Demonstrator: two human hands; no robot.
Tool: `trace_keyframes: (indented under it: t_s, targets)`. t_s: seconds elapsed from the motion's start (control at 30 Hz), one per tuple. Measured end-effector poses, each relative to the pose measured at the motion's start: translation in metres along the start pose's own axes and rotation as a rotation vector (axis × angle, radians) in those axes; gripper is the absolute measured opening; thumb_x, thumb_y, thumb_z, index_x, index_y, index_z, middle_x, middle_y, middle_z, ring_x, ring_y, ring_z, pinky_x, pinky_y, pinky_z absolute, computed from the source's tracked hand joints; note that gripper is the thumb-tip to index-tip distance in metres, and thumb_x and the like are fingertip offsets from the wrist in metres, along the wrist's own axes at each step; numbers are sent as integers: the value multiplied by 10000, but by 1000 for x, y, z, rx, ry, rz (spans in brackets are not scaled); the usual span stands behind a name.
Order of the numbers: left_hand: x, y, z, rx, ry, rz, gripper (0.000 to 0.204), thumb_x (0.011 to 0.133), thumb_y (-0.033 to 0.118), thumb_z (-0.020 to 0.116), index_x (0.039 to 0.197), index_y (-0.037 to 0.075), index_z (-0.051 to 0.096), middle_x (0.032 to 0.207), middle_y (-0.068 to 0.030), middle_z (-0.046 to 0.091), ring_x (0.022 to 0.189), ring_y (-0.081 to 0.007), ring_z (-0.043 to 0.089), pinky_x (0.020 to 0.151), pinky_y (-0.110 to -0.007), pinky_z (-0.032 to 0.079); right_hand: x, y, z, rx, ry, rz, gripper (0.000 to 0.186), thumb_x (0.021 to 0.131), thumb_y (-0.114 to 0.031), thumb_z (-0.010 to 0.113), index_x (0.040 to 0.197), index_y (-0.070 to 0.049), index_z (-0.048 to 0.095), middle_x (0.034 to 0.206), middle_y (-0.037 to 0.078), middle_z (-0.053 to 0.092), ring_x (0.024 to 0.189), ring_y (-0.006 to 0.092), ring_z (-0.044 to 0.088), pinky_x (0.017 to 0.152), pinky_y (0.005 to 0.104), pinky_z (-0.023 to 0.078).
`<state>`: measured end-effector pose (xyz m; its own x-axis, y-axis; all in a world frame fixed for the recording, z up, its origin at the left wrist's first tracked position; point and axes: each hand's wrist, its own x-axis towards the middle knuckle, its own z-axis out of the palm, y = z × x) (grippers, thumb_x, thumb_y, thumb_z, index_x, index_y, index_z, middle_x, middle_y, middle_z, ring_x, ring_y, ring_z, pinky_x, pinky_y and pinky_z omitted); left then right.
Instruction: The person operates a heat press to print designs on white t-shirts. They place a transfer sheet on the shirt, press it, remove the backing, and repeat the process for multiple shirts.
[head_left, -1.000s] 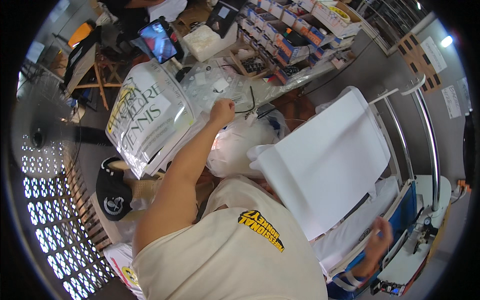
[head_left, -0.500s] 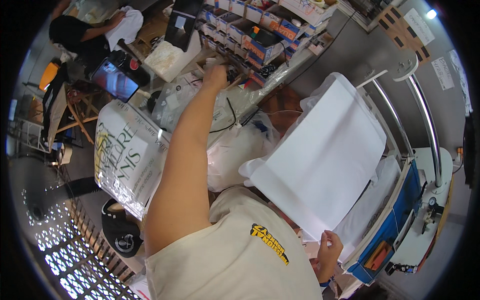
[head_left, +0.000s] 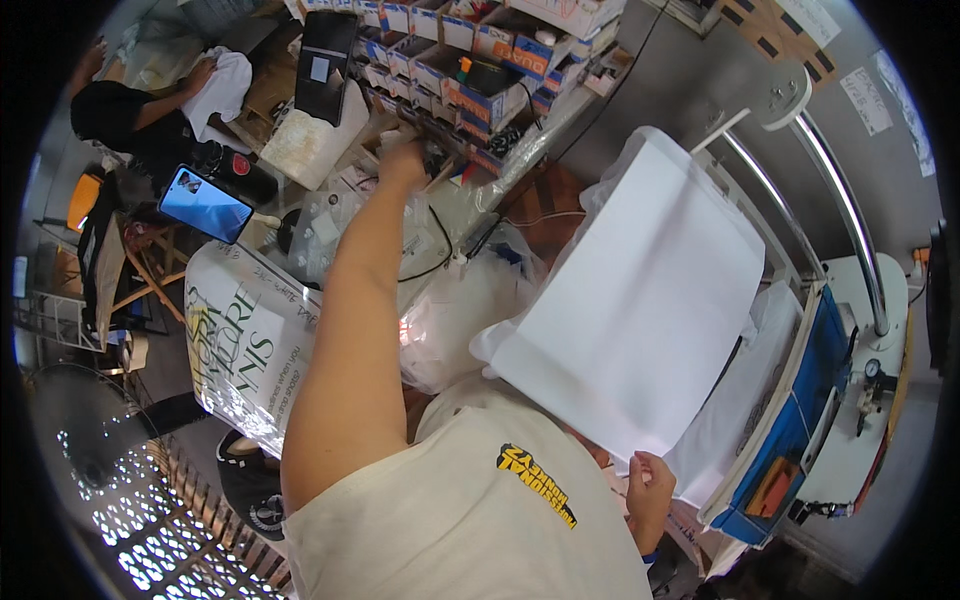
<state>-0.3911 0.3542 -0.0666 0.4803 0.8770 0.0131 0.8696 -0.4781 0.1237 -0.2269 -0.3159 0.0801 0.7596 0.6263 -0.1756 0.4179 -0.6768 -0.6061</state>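
Observation:
My left arm stretches far forward, and my left hand point(head_left: 402, 165) is down in a small open cardboard box point(head_left: 441, 178) at the table's edge. Its fingers are blurred and hidden, with dark small items beside them. Low on the right, my right hand point(head_left: 650, 490) is closed, its fingers curled near the near corner of a white cloth point(head_left: 630, 300) spread over a flat board. Whether those fingers hold anything is too small to tell. Clear plastic bags point(head_left: 460, 325) bulge between my left arm and the white cloth.
Stacked cardboard bins point(head_left: 440, 65) line the far table. A phone point(head_left: 206, 204) stands before a dark cylinder; a printed plastic-wrapped package point(head_left: 250, 335) lies left of my arm. A machine with chrome bars point(head_left: 845, 215) stands right. Another person point(head_left: 125, 105) handles white cloth at far left.
The view has shifted slightly, moving the far table leftward and up. My left hand stays in the box; my right hand remains by the white cloth's corner. The phone's screen picture has changed.

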Motion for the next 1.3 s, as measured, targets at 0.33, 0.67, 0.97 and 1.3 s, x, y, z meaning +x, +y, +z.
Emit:
trace_keyframes:
  t_s: [0.33, 0.67, 0.97, 1.3]
  targets:
    - [3, 38, 26, -46, 125, -176, 200, 830, 201, 579, 873, 103, 748, 987, -158, 727, 969, -341, 697, 867, -484, 525, 38, -7, -16, -152, -157, -168, 239, 957, -175, 607, 1053, 21, 703, 972, 231, 716, 871, 367, 699, 775, 416, 555]
    - [-18, 9, 3, -139, 184, -145, 165, 822, 108, 593, 894, 60, 733, 940, -186, 722, 903, -367, 711, 770, -486, 562, 74, 5, -10, -104, -173, -290, 229, 953, -187, 653, 1063, 5, 710, 924, 191, 729, 793, 274, 701, 698, 366, 558]
    - [-24, 10, -17, -235, 143, -178, 130, 802, 105, 619, 849, 52, 728, 928, -214, 708, 908, -394, 697, 783, -497, 552, 69, -2, 6, -87, -229, -314, 223, 945, -187, 661, 1043, 7, 714, 920, 186, 728, 766, 276, 696, 691, 362, 555]
    - [-42, 39, -51, -728, 591, -182, 119, 823, 118, 698, 855, 3, 698, 827, -195, 704, 810, -338, 695, 722, -443, 538, 78, -11, 5, -104, -178, -474, 218, 959, -184, 631, 1021, 9, 710, 964, 205, 720, 858, 369, 694, 779, 417, 549]
